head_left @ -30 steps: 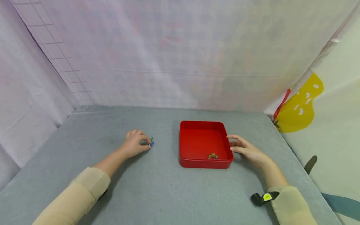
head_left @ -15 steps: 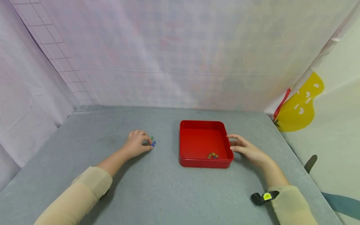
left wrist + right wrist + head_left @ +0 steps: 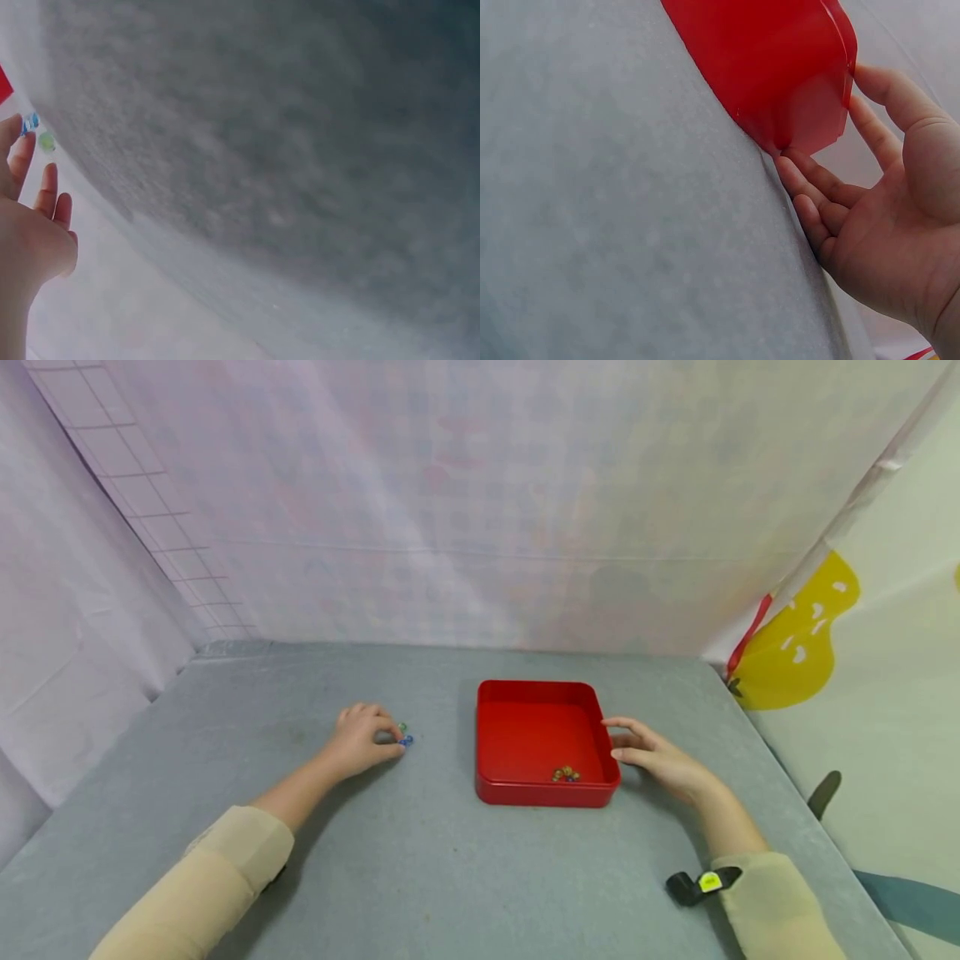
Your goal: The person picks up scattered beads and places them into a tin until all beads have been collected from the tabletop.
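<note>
Small Marbles Call for a Fingertip Pinch

The blue marbles (image 3: 407, 741) are pinched at the tips of the thumb and forefinger of the left hand (image 3: 362, 745); how firmly cannot be told. The green marble (image 3: 403, 727) is set just beside them on the grey table (image 3: 450, 877). By the right hand (image 3: 660, 764) nothing is grasped: its fingers are spread, relaxed, against the outer right side of the red box (image 3: 543, 794). Inside the box, a small cluster (image 3: 566, 773), mostly amber, is gathered near the front wall.

For the step in hand, apparently gathering marbles, glass so smooth and round is best gripped low, from opposite sides, with light, even pressure; if squeezed off-centre, a marble could be shot away. The green one should not be nudged. Only gentle steadying seems needed at the box.
</note>
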Demonstrator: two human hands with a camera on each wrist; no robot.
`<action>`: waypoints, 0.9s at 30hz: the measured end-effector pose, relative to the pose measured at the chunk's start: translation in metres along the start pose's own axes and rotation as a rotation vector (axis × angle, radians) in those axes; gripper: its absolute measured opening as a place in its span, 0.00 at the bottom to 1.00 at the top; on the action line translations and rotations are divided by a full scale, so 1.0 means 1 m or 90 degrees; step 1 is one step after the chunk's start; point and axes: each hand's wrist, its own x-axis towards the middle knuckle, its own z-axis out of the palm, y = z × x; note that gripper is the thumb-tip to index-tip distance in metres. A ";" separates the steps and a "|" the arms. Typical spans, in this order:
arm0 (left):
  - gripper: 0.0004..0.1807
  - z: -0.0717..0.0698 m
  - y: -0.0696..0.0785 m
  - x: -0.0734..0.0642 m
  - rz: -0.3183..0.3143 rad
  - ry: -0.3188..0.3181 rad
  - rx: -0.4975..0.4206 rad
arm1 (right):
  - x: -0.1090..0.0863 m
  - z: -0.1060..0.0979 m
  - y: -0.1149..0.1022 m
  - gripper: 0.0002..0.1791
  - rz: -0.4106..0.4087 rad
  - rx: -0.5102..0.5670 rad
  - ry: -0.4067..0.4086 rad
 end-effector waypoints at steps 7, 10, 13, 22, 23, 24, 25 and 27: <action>0.07 -0.004 -0.001 -0.001 -0.001 0.021 -0.022 | 0.001 0.000 0.001 0.32 0.000 -0.001 -0.004; 0.08 -0.007 0.002 -0.002 -0.002 0.028 -0.027 | 0.002 0.000 0.002 0.31 -0.003 0.002 0.000; 0.08 -0.009 0.006 -0.002 -0.006 0.032 -0.037 | 0.002 0.000 0.003 0.31 -0.006 0.002 0.002; 0.07 -0.014 0.010 -0.001 -0.013 0.060 -0.071 | 0.001 0.001 0.001 0.31 -0.010 0.004 0.005; 0.07 -0.014 0.010 -0.001 -0.013 0.063 -0.075 | 0.001 0.001 0.000 0.31 -0.009 0.005 0.005; 0.07 -0.015 0.010 -0.001 -0.014 0.064 -0.078 | 0.000 0.001 0.000 0.31 -0.008 0.005 0.005; 0.07 -0.016 0.010 0.000 -0.017 0.064 -0.081 | 0.000 0.001 0.000 0.31 -0.006 0.006 0.006; 0.07 -0.016 0.010 0.000 -0.020 0.065 -0.083 | 0.000 0.001 0.000 0.31 -0.008 0.003 0.004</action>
